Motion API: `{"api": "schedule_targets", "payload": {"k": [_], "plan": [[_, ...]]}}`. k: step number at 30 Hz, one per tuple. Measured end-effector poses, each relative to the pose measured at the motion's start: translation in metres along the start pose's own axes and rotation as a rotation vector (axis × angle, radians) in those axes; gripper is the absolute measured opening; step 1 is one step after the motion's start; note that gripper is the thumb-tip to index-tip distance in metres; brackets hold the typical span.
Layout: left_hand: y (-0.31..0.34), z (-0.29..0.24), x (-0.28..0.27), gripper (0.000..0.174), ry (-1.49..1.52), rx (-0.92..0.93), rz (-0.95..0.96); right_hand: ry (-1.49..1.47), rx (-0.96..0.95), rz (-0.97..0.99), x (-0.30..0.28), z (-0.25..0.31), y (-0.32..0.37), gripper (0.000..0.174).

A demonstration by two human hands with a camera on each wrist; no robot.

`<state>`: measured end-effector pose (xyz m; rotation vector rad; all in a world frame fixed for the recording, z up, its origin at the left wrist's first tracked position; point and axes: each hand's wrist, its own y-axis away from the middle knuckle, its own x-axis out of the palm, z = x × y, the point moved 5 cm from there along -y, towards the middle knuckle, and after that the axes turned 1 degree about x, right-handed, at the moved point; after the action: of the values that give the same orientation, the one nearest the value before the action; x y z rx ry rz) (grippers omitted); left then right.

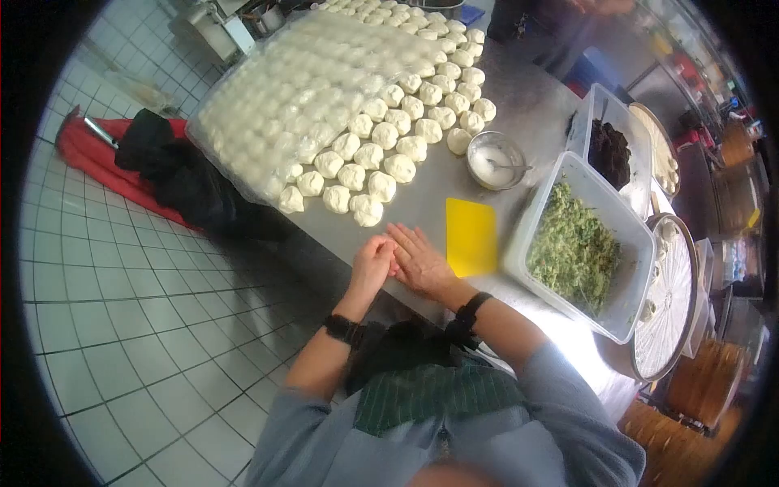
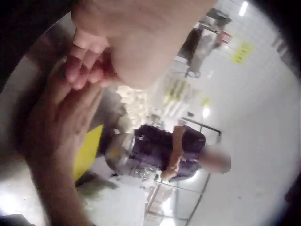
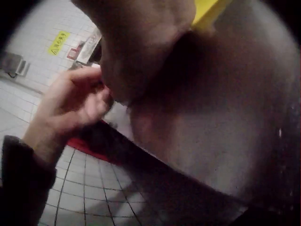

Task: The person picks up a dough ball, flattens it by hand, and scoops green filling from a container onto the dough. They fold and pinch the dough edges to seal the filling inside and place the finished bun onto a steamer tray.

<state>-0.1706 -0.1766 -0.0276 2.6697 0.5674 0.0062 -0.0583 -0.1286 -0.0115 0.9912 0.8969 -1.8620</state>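
Observation:
The left hand (image 1: 373, 261), fingers curled, meets the right hand (image 1: 415, 264) over the front edge of the steel table (image 1: 324, 234). Fingers of the right hand lie nearly straight. In the left wrist view, the left hand (image 2: 134, 40) has bent fingers against the right hand (image 2: 66, 110). From the right wrist, the left hand (image 3: 70, 106) appears beside the right hand (image 3: 141, 42). Nothing is visible held in either; the space between the palms is hidden. Rows of dough pieces (image 1: 367, 209) lie just beyond, many under clear plastic (image 1: 276, 89).
Right of the hands lie a yellow scraper (image 1: 471, 237), a metal bowl with a spoon (image 1: 495, 180), a tub of chopped green filling (image 1: 574, 252), a tub of dark filling (image 1: 608, 154) and a round steamer tray (image 1: 665, 308). Another person (image 2: 171, 150) stands across the table.

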Motion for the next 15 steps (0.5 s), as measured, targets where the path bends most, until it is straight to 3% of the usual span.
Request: {"api": "schedule_targets", "payload": {"k": [3, 6, 9, 10, 13, 14, 15], "plan": [[-0.011, 0.007, 0.003, 0.020, 0.094, -0.045, -0.010, -0.142, -0.045, -0.134, -0.027, -0.002, 0.010, 0.066], [-0.019, 0.015, 0.003, 0.021, 0.083, -0.036, 0.002, -0.077, -0.088, 0.160, -0.018, 0.001, 0.054, 0.064], [-0.033, 0.000, 0.004, 0.020, -0.181, -0.153, 0.137, -0.015, -0.099, 0.102, -0.025, 0.008, 0.060, 0.053], [-0.039, 0.001, 0.002, 0.019, -0.235, -0.097, 0.160, -0.008, -0.094, 0.094, -0.027, 0.008, 0.060, 0.053], [-0.052, -0.005, 0.014, 0.020, -0.417, 0.052, 0.101, -0.244, 0.033, -0.001, -0.042, 0.004, 0.045, 0.038], [-0.055, 0.006, 0.019, 0.021, -0.538, 0.321, 0.003, -0.265, 0.258, -0.059, -0.052, -0.003, 0.041, 0.032], [-0.057, -0.005, 0.022, 0.021, -0.536, 0.327, 0.012, -0.280, 0.479, -0.127, -0.059, -0.013, 0.035, 0.028]]}}
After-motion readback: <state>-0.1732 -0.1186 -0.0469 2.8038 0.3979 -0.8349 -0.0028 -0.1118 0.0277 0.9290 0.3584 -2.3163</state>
